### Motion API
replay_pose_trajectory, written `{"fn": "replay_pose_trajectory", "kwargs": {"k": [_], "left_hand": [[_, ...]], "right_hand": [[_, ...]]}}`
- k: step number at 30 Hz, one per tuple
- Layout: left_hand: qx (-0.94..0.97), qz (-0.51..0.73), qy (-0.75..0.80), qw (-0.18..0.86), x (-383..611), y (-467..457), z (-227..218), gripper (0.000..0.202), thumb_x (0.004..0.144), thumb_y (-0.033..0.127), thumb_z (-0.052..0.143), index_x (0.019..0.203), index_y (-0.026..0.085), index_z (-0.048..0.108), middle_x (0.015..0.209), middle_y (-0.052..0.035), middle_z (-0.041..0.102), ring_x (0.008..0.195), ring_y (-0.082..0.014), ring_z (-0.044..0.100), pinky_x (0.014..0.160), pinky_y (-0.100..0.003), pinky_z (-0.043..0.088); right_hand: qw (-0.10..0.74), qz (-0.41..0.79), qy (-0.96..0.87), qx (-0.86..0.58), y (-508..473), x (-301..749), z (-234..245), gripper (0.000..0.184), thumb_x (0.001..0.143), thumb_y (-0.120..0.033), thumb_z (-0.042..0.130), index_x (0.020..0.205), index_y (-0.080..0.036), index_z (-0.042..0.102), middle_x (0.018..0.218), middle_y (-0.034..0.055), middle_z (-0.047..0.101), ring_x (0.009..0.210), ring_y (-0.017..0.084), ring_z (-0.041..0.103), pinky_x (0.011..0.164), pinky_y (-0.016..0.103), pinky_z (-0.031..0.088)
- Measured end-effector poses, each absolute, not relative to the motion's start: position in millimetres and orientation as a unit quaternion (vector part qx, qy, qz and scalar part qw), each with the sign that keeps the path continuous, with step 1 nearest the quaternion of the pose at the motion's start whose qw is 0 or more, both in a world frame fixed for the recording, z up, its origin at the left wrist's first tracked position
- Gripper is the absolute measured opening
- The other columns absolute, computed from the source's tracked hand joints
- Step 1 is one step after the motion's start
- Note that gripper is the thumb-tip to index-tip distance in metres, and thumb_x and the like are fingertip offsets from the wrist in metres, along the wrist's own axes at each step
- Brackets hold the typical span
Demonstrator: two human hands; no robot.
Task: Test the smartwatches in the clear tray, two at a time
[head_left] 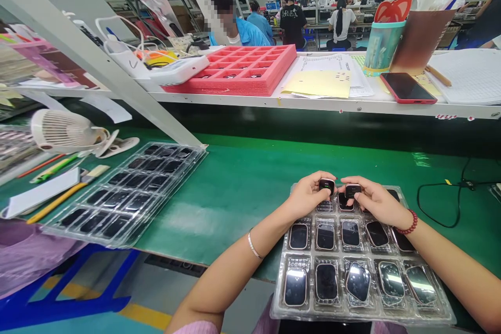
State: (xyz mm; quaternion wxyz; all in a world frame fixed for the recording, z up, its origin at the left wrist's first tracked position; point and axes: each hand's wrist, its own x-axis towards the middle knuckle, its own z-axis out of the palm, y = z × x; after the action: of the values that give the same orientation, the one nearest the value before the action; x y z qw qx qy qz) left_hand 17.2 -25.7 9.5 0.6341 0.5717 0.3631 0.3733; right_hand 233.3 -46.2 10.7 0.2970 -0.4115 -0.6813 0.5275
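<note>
My left hand (308, 194) pinches a small dark smartwatch body (326, 185) between thumb and fingers. Close beside it, my right hand (378, 202) grips another smartwatch body (353, 190), its dark face visible. Both are held just above the far side of a clear plastic tray (278, 300). Rows of square-cornered watch bodies with black screens and light rims, such as one watch (326, 282) in the near row, lie in its pockets. Some sit slightly turned. My hands and forearms cover part of the far rows.
On the green bench (219, 193), a second clear tray (129, 244) of dark screens lies left, near a white fan (64, 130) and a brush (66, 201). A shelf (313, 103) carries a red foam tray (270, 75) and a phone (408, 87). A black cable (438, 223) lies right.
</note>
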Motion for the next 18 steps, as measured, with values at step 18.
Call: {"fn": "replay_pose_trajectory", "kwargs": {"k": [18], "left_hand": [[0.585,0.376,0.366,0.618,17.2,-26.3,11.0,0.04,0.071,0.013,0.062,0.11,0.015,0.055,0.088,-0.0046,0.064,0.078,-0.0134,0.06,0.075,-0.028,0.046]], "right_hand": [[0.306,0.533,-0.677,-0.404,-46.3,232.2,8.6,0.044,0.082,-0.016,0.051,0.126,-0.023,0.05,0.119,0.0113,0.063,0.091,0.021,0.07,0.061,0.028,0.055]]}}
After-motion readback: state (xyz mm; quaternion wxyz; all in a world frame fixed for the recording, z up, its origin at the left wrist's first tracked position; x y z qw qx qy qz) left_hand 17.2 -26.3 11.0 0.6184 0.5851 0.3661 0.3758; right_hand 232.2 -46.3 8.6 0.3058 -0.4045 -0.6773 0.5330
